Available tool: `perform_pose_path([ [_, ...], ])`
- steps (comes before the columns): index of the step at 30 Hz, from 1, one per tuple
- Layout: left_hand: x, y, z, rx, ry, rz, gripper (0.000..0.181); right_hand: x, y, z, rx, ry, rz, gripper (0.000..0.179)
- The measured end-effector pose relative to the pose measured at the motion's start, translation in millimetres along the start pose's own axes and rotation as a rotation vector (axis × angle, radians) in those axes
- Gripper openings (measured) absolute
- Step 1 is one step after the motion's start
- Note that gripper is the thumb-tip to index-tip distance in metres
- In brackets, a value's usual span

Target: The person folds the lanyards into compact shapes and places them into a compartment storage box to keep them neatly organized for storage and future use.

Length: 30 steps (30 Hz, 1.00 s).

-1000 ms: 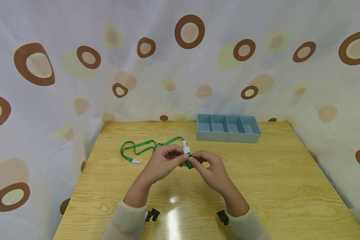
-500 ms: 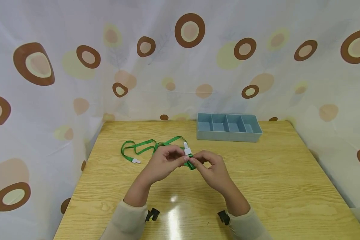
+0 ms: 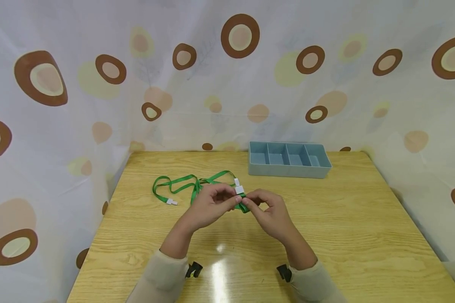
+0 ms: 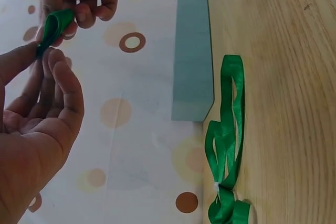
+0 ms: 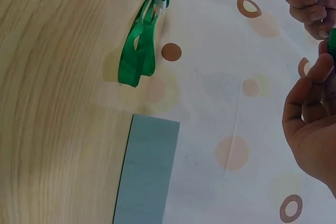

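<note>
Both hands meet above the middle of the table, pinching a folded green lanyard (image 3: 245, 208) between fingertips and thumbs. My left hand (image 3: 211, 207) holds it from the left, its thumb just below a white plastic clip (image 3: 239, 190) that points up. From the other side my right hand (image 3: 271, 215) pinches the strap where it folds. The left wrist view shows the held strap bent into a small loop (image 4: 56, 24) between the hands. More green strap (image 3: 161, 198) lies loosely curled on the table behind and left of the hands, ending in another white clip (image 3: 171, 202).
A blue-grey box (image 3: 288, 170) with several compartments stands at the back of the wooden table (image 3: 345, 219). Patterned cloth (image 3: 197, 126) hangs behind and at both sides. In the right wrist view, the box's side (image 5: 147, 171) lies near the loose strap (image 5: 137, 61).
The white clip and the folded strap have shifted slightly right together with both hands. Both hands keep their pinch; the strap on the table stays almost as it was.
</note>
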State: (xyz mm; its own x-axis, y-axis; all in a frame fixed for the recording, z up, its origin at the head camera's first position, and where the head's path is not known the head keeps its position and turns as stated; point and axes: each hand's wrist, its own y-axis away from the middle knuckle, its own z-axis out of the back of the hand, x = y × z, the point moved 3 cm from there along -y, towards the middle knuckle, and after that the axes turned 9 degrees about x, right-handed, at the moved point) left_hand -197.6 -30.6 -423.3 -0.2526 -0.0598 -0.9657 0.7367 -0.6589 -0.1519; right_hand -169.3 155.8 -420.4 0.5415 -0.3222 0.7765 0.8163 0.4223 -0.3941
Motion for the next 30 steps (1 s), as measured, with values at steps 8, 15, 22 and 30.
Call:
perform_pose_path([
  [8,20.7,-8.0,-3.0,0.025,-0.057,0.040,0.020,-4,4.6,7,-0.015,0.013,-0.035,0.010],
  [15,37.6,-19.0,-4.3,0.096,-0.144,0.033,0.019,-40,15.8,8,-0.084,0.025,-0.092,0.010],
  [22,54.1,-40.8,-0.2,0.034,-0.198,0.068,0.024,-44,14.7,12,-0.130,0.022,-0.114,0.008],
  [30,72.0,-81.2,-0.1,-0.032,-0.378,-0.003,0.025,-44,22.9,15,-0.149,0.029,-0.174,0.007],
])
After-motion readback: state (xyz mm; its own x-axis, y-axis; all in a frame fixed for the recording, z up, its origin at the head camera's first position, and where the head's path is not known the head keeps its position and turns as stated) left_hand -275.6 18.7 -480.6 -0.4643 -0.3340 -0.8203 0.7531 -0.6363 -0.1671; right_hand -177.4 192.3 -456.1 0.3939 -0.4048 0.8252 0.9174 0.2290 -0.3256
